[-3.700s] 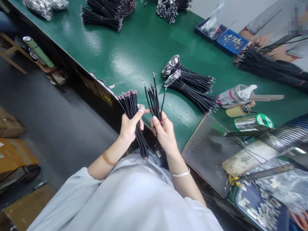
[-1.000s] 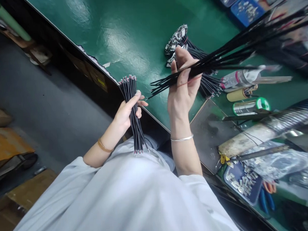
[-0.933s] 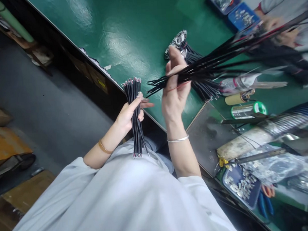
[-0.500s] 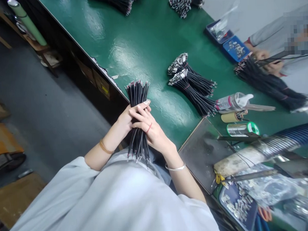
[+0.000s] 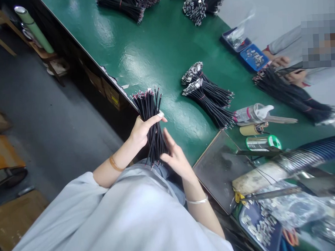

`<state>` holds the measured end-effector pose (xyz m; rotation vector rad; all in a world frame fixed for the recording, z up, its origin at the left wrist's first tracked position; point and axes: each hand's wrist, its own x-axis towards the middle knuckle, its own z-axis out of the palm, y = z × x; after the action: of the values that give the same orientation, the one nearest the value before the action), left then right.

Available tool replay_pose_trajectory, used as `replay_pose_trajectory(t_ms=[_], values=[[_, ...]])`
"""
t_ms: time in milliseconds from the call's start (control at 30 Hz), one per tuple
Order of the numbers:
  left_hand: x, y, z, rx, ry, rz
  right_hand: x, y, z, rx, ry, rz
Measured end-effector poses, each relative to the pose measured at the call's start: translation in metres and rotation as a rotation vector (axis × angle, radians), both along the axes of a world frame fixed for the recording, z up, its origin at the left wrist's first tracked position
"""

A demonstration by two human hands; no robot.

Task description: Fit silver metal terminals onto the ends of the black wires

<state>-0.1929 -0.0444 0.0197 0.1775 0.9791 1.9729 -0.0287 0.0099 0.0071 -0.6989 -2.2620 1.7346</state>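
Observation:
My left hand (image 5: 142, 131) is wrapped around the middle of a bundle of black wires (image 5: 156, 144), its thumb lying across the front. The bundle is held nearly upright above my lap. Its upper ends fan out and show bare tips with red bits; the lower ends hang just over my shirt. Beside the bundle's lower right, my right hand (image 5: 176, 157) has its thumb and fingers apart. The fingertips are slightly blurred and close to the wires; whether they touch cannot be told.
On the green table (image 5: 153, 48), two tied wire bundles (image 5: 211, 101) with metal terminals lie to the right. Beyond them are a blue parts tray (image 5: 253, 58) and a co-worker's hands (image 5: 295, 75). A solder spool (image 5: 262, 142), ribbed hose (image 5: 310, 152) and terminal tray (image 5: 260, 225) stand nearer.
My right hand has come off the bundle and moved down to the right, its fingers spreading. The red band seen on its finger earlier no longer shows there. My left hand keeps its hold.

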Motion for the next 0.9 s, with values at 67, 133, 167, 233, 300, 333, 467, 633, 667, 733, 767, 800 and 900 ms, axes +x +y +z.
replay_pose_trajectory(t_ms=[67,133,167,233,300,333,467,633,667,733,767,800,900], values=[[0.005,0.000,0.001,-0.020,0.014,0.036,-0.014,-0.008,-0.001,0.004,-0.029,0.012],[0.011,-0.001,0.002,-0.037,0.030,0.051,-0.026,-0.016,0.000,0.017,-0.003,-0.019],[0.013,-0.003,0.002,-0.038,0.038,0.046,-0.029,-0.019,0.000,0.024,0.007,-0.041],[0.016,-0.006,0.003,-0.025,0.067,0.013,-0.030,-0.021,0.001,0.049,-0.005,-0.075],[0.017,-0.009,0.004,0.014,0.092,-0.054,-0.023,-0.018,0.004,0.080,-0.048,-0.071],[0.017,-0.011,0.005,0.047,0.094,-0.097,-0.017,-0.014,0.006,0.090,-0.060,-0.052],[0.013,-0.018,0.006,0.185,0.098,-0.320,0.002,0.014,0.031,0.099,0.070,-0.165],[0.010,-0.025,0.001,0.176,0.177,-0.585,-0.015,0.043,0.070,0.124,0.213,-0.323],[0.010,-0.026,-0.001,0.152,0.198,-0.615,-0.022,0.046,0.075,0.103,0.189,-0.260],[0.011,-0.029,-0.004,0.102,0.234,-0.653,-0.035,0.051,0.082,0.068,0.136,-0.154],[0.011,-0.030,-0.005,0.078,0.251,-0.665,-0.039,0.053,0.085,0.062,0.099,-0.111],[0.011,-0.032,-0.007,0.054,0.270,-0.673,-0.042,0.055,0.088,0.064,0.062,-0.076],[0.011,-0.036,-0.010,-0.016,0.317,-0.682,-0.041,0.058,0.096,0.102,-0.033,-0.002]])
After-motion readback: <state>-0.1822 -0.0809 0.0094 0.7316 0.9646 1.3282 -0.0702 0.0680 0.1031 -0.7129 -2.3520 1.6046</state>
